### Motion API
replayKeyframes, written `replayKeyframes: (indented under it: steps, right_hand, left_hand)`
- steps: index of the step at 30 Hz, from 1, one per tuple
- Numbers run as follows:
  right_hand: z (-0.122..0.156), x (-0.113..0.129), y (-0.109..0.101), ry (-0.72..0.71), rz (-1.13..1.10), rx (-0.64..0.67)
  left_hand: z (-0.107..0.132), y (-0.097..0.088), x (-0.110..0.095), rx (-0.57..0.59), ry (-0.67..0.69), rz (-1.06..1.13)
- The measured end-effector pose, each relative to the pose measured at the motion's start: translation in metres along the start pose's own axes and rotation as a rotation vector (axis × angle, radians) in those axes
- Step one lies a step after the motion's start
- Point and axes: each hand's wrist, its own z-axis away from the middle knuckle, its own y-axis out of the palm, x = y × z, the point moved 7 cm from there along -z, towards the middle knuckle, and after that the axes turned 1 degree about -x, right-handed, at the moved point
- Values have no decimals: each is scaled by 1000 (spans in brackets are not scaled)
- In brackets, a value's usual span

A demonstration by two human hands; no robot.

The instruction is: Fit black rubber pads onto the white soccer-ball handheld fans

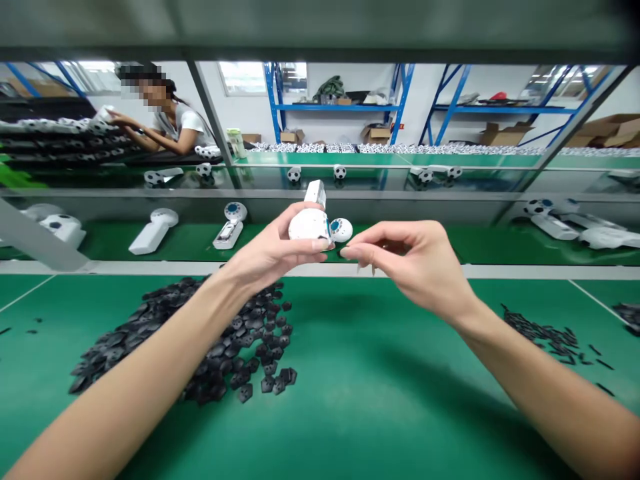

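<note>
My left hand [280, 248] is closed around a white plastic device [306, 225] with a rounded body, lifted above the bench. A blocky white arm sticks up from it, and a small round white part with a blue centre [341, 230] hangs at its right side. Just right of that part is my right hand [407, 257], thumb and fingertips pinched together. A dark spot shows at the fingertips, but what they hold is too small to make out. Below my left forearm lies a heap of black pentagon pieces [250, 340].
Small black strips [550, 337] lie on the green bench [350, 400] at right. Along the green conveyor [280, 233] sit more white devices [153, 232], some with football patterns. A shelf [320, 30] hangs overhead. Across the line, a co-worker [175, 127] handles a white part.
</note>
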Motion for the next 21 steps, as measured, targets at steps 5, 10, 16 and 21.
replayKeyframes:
  steps: [5, 10, 16, 21]
  right_hand:
    - [-6, -17, -2, 150, -158, -74]
    - [-3, -28, 2, 228, -175, -71]
    - [3, -31, 15, 320, -277, -46]
    - [7, -27, 23, 332, -299, 40]
  left_hand:
    - [6, 22, 6, 62, 199, -211]
    - [13, 32, -1, 63, 340, -430]
    - [20, 33, -5, -60, 415, -533]
    - [26, 27, -3, -257, 474, -581]
